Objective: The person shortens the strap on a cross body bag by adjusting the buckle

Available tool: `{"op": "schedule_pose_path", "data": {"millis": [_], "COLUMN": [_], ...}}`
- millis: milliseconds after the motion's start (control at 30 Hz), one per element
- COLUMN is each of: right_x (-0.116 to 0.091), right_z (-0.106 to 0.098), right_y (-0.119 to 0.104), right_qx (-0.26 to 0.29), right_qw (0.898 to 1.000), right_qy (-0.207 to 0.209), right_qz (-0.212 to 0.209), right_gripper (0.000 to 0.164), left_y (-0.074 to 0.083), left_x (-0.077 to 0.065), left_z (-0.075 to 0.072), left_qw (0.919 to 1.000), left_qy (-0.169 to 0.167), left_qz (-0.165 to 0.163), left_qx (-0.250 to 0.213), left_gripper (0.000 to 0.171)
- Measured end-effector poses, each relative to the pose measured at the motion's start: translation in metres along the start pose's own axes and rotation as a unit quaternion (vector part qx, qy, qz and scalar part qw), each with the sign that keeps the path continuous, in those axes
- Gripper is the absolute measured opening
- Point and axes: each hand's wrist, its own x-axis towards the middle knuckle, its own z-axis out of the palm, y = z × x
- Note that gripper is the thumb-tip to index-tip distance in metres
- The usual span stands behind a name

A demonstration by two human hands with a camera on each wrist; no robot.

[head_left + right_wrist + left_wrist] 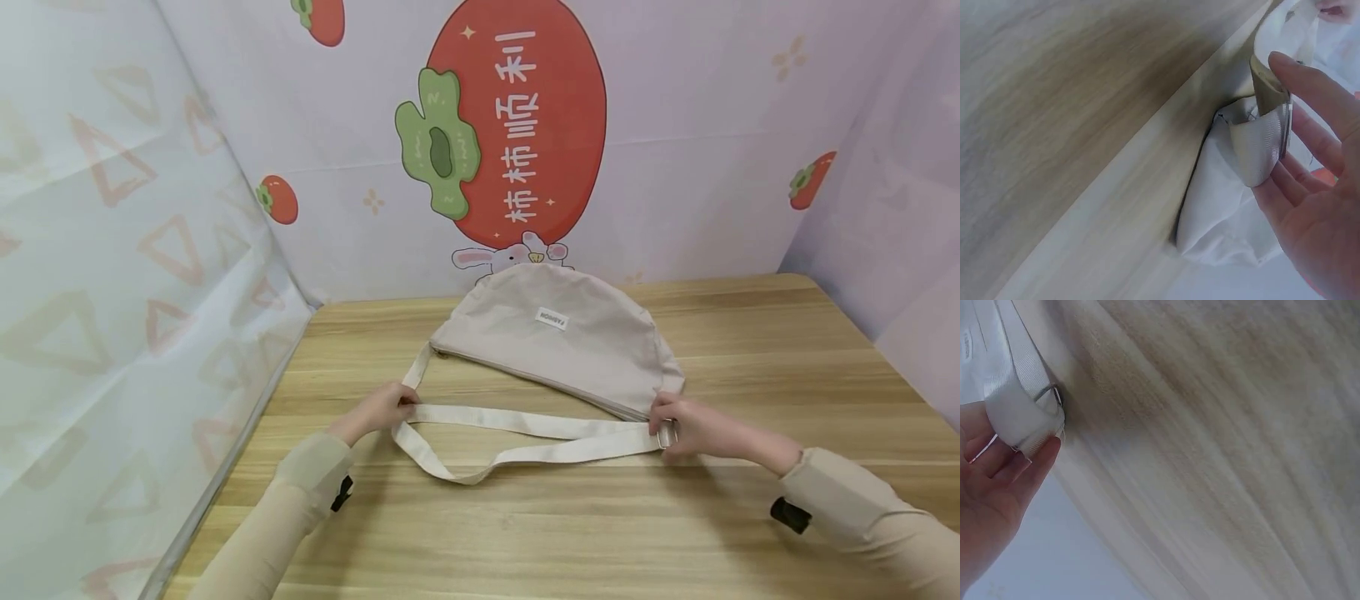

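A pale beige half-moon shoulder bag [551, 342] lies flat, zipper edge toward me, with a small printed label on its side. Its long white strap [510, 454] is stretched sideways in front of it in a loose double run. At the left end my left hand [381, 410] pinches the strap; a metal ring shows by those fingers in the left wrist view. Near the bag's right corner, my right hand [693, 427] grips the strap at its metal slider buckle [667, 434]. The right wrist view shows the strap webbing [1257, 147] bent through that buckle, between thumb and fingers.
The bag rests on a wood-grain table [510, 542]. A light fabric backdrop [690, 167] with a large red persimmon print [547, 108] hangs behind it. Another patterned sheet [112, 333] hangs along the left edge.
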Motion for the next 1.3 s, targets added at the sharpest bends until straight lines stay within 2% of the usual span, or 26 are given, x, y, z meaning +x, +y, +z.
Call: {"op": "schedule_pose_path", "data": {"millis": [100,267,467,700,933,1167,1300], "right_x": [-0.002,-0.006,-0.012,-0.017,-0.022,-0.024,-0.025], "right_z": [-0.004,-0.008,-0.014,-0.018,-0.02,-0.022,-0.022], "right_y": [0.005,0.015,0.027,0.039,0.05,0.053,0.054], "right_qx": [-0.001,0.017,0.042,0.031,0.004,-0.022,-0.041], "right_qw": [1.0,0.998,0.995,0.995,0.994,0.99,0.987], "right_qy": [0.002,0.004,0.001,0.039,0.09,0.105,0.11], "right_qz": [0.014,0.054,0.095,0.086,0.062,0.092,0.108], "right_gripper": [0.023,0.019,0.017,0.019,0.024,0.025,0.025], "left_y": [-0.004,-0.007,-0.007,-0.008,-0.008,-0.009,-0.009], "left_x": [-0.003,-0.009,-0.016,-0.022,-0.027,-0.029,-0.029], "left_z": [0.0,0.0,-0.001,0.001,0.006,0.011,0.013], "left_qw": [0.9999,0.9995,0.9989,0.9984,0.997,0.996,0.9951], "left_qy": [0.006,0.016,0.034,0.048,0.069,0.073,0.086], "left_qz": [0.005,-0.011,0.012,-0.011,0.01,0.007,0.011], "left_qx": [-0.013,-0.025,-0.028,-0.028,-0.033,-0.05,-0.047], "left_gripper": [0.011,0.008,0.009,0.013,0.016,0.022,0.014]}}
